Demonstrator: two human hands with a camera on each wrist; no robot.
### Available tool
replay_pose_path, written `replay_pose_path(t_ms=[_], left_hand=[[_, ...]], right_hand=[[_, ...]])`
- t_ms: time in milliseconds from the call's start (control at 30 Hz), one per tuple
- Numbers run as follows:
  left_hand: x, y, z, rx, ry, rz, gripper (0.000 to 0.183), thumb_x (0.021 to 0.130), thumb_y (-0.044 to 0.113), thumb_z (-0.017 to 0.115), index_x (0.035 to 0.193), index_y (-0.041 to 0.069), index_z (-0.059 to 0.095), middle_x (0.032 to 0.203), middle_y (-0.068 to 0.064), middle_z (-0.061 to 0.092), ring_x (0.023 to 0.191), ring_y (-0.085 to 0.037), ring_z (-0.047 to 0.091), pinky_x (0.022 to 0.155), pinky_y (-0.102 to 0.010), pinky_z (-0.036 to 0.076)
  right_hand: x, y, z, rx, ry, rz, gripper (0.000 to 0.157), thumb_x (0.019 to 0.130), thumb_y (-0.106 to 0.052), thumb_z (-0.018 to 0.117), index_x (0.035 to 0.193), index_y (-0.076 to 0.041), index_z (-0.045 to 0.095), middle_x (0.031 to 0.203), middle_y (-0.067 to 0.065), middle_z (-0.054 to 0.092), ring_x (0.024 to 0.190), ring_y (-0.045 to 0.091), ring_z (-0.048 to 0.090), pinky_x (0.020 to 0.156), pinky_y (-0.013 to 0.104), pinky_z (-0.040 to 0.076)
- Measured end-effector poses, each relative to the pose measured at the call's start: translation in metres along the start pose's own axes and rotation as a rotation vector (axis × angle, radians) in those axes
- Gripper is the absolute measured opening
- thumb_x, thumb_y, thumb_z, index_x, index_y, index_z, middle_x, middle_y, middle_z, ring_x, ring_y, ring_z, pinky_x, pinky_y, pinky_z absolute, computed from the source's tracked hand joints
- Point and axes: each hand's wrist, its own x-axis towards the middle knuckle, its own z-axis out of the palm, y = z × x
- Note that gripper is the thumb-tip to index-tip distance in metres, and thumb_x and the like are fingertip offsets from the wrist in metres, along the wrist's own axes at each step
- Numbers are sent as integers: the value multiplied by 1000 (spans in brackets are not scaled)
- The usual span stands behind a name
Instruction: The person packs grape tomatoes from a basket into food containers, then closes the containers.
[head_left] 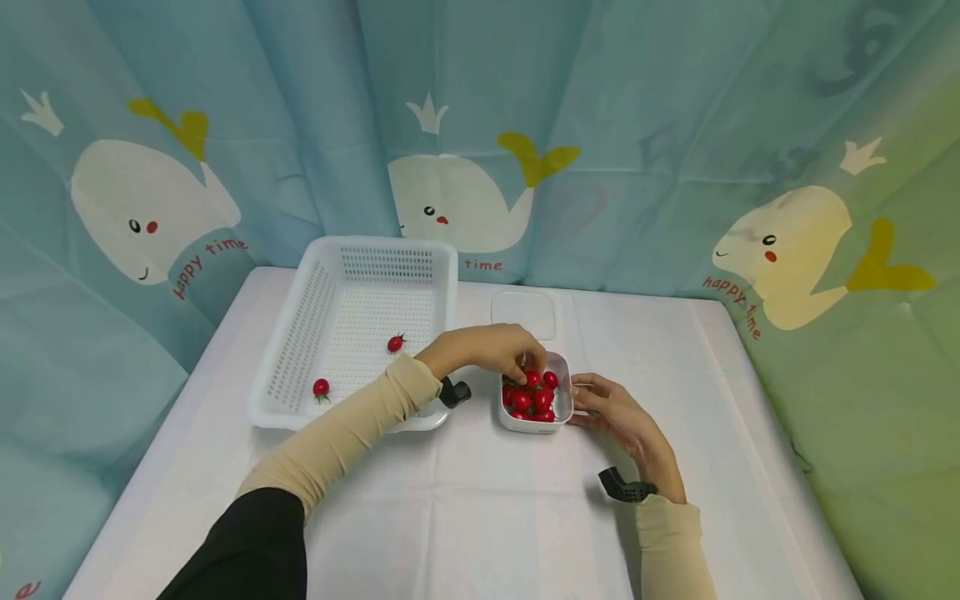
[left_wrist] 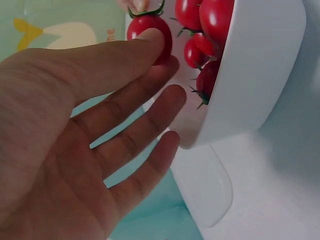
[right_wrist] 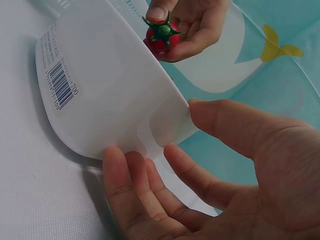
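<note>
My left hand (head_left: 498,348) reaches over a small white container (head_left: 534,427) and pinches a cherry tomato (left_wrist: 141,29) between thumb and index finger. In the right wrist view that tomato's green stem end faces the camera, just beyond the rim. Several red cherry tomatoes (head_left: 542,398) are piled inside the container, some with green stems. My right hand (head_left: 618,412) is at the container's right side, its thumb tip by the rim and its loosely bent fingers against the outer wall. A printed barcode label (right_wrist: 61,85) shows on that wall in the right wrist view.
A large white perforated basket (head_left: 273,392) stands to the left, with one cherry tomato (head_left: 321,387) near its front left and another (head_left: 395,343) toward its right. Behind the container lies a clear lid (head_left: 522,314). A whale-print curtain (head_left: 622,167) hangs behind the table.
</note>
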Motion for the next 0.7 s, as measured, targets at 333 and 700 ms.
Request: replay_pose_path(t_ms=[333,700], left_hand=[[8,-2,6,54,-56,-42,18,94,10,76,112,9,76,108,-4,75,101,-15,66,90,-26,55],[13,2,11,115,-63,-99,16,94,12,77,110,11,75,107,-2,75,99,-14,66,90,-28,55]], right_hand=[[0,0,0,3,-15,-11,54,105,-21,62,148,5,41,130,13,58,106,20,64,98,37,61],[0,2,-1,16,-19,-21,53,105,-20,62,147,5,42,130,12,58,108,19,65,97,37,61]])
